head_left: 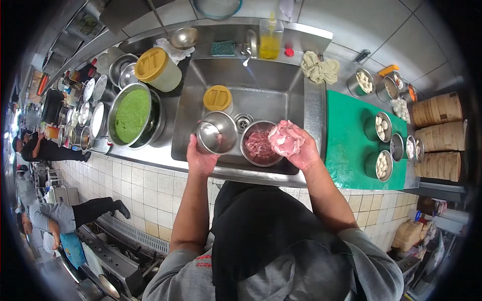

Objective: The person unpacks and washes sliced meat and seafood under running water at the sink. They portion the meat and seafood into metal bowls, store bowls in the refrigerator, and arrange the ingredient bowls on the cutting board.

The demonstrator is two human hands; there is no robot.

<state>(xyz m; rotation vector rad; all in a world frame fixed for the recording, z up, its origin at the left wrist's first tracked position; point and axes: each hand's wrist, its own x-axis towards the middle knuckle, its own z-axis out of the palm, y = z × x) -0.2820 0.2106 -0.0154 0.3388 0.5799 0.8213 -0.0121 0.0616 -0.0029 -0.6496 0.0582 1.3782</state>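
My left hand (200, 156) is closed around the side of a steel bowl (217, 131), tilted so its inside shows, with a small bit of meat in it. In my right hand (306, 152) rests a clump of pale pink raw meat (286, 138), the fingers mostly hidden beneath it. Just left of that clump, a second steel bowl (262, 160) filled with darker red meat sits in the sink (273, 75). A tub with a yellow lid (218, 98) stands in the sink behind the left bowl, near the drain (244, 121).
Left of the sink are a large bowl of green puree (132, 116) and a bigger yellow-lidded tub (152, 65). A green cutting board (346, 150) holds several metal cups at right, beside bamboo steamers (438, 138). Other people (47, 145) stand far left.
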